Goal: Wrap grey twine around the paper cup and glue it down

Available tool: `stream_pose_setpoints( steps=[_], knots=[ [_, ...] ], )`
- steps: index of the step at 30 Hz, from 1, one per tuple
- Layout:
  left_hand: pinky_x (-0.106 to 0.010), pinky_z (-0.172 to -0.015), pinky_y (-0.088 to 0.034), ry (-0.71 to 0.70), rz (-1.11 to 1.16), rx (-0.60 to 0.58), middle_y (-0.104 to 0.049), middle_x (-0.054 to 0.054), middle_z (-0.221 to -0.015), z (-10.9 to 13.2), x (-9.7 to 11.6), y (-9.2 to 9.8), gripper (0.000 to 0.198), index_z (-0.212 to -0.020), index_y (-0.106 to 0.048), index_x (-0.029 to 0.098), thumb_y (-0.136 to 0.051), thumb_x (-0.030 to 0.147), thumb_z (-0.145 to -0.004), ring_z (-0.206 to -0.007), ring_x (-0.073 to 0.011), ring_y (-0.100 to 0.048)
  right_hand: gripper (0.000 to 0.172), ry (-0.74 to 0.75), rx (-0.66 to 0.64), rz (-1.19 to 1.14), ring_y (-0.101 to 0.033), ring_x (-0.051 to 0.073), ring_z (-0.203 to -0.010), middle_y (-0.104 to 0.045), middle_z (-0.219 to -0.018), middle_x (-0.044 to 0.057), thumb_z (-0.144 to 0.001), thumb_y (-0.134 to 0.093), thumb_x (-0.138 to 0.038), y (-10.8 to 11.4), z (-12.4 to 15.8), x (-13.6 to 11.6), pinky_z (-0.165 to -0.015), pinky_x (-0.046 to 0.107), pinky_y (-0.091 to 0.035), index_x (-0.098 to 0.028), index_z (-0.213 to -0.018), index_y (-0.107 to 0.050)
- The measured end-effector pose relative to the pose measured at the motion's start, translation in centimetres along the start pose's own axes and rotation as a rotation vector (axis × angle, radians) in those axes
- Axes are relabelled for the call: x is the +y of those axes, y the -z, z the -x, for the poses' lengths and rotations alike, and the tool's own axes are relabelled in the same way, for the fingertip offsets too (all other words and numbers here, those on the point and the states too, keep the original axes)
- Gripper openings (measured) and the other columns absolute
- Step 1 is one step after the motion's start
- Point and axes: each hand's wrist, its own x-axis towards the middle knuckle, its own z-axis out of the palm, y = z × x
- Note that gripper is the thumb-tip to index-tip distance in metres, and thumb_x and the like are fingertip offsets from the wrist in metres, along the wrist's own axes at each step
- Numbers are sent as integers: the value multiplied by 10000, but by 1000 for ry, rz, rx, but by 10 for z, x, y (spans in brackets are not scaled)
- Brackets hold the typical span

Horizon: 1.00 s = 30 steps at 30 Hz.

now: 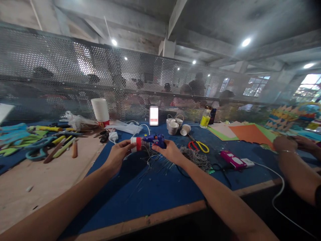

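My left hand (117,154) is closed round a white paper cup with a red band (136,144), held on its side above the blue mat (160,190). My right hand (170,150) grips a blue glue gun (155,140), its nozzle pointing left at the cup. Grey twine (197,157) lies tangled on the mat just below and to the right of my hands.
Red and yellow scissors (199,146), a pink device (233,160) with a white cable, several paper cups (175,126), a yellow bottle (205,117) and coloured paper sheets (247,133) lie ahead. A cup stack (100,111) and tools sit left. Another person's hands (292,144) rest right.
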Motion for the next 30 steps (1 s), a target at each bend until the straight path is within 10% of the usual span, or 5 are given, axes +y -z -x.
stream_pose_setpoints(
  steps=[30],
  knots=[
    [-290, -730, -554, -36, 3, 1, -788, -63, -809, 0, -1, 0, 327, -806, -810, 175, -929, 397, -596, -735, -205, -706, 399, 66, 66, 239, -650, 220, -762, -733, -793, 23, -892, -704, -599, -5, 2, 10, -653, 270, -426, -223, -1013, -757]
  ],
)
